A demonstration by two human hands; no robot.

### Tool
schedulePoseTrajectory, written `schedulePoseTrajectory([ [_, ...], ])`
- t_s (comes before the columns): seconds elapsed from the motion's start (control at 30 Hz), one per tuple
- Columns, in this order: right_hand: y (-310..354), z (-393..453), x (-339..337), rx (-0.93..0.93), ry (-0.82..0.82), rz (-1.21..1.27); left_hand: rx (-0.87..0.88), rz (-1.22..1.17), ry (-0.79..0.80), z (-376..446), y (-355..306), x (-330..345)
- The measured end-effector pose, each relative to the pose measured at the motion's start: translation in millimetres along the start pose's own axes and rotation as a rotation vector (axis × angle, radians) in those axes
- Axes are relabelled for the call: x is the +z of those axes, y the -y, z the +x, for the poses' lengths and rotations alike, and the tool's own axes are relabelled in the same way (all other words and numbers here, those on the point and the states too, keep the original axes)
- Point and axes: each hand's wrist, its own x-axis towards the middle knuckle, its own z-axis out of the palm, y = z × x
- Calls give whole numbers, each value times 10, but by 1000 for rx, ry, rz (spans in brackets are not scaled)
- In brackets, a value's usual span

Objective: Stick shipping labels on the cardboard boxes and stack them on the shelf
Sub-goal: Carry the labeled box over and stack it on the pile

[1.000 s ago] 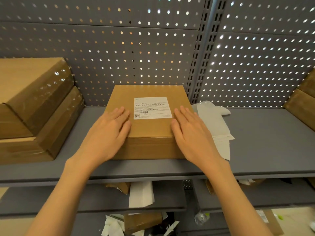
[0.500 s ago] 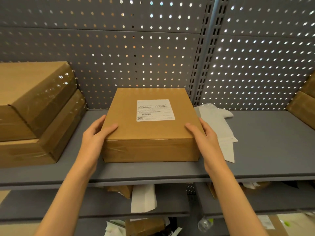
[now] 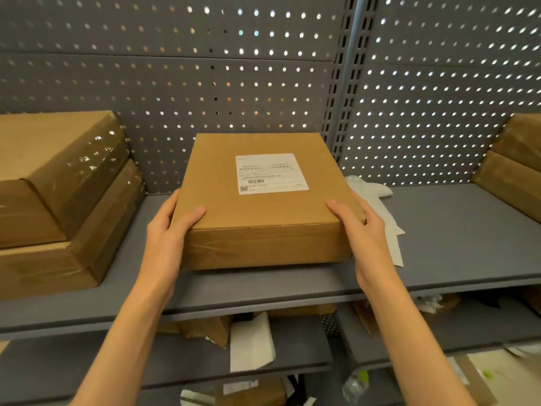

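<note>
A flat brown cardboard box [image 3: 257, 206] sits in the middle of the grey shelf [image 3: 456, 238], its front edge raised slightly off the board. A white shipping label [image 3: 271, 173] with a barcode is stuck on its top. My left hand [image 3: 168, 232] grips the box's near left corner, thumb on top and fingers down the side. My right hand [image 3: 361, 227] grips the near right corner the same way.
Two taped boxes [image 3: 58, 200] are stacked at the left of the shelf, and more boxes [image 3: 512, 168] stand at the right edge. White backing paper [image 3: 383, 218] lies beside the box. Perforated grey panels close the back. Lower shelves hold paper and scraps.
Both hands slid from lying flat on the box top to gripping its near corners. The box has come a little toward me and its front edge has lifted.
</note>
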Motion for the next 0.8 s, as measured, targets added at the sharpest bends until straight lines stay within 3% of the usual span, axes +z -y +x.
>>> schedulePoseTrajectory([
  [0.47, 378, -85, -437, -214, -92, -14, 266, -9, 27, -47, -441, 384],
  [0.8, 684, -136, -1468, -326, -225, -20, 325, -82, 136, -347, -758, 1351],
])
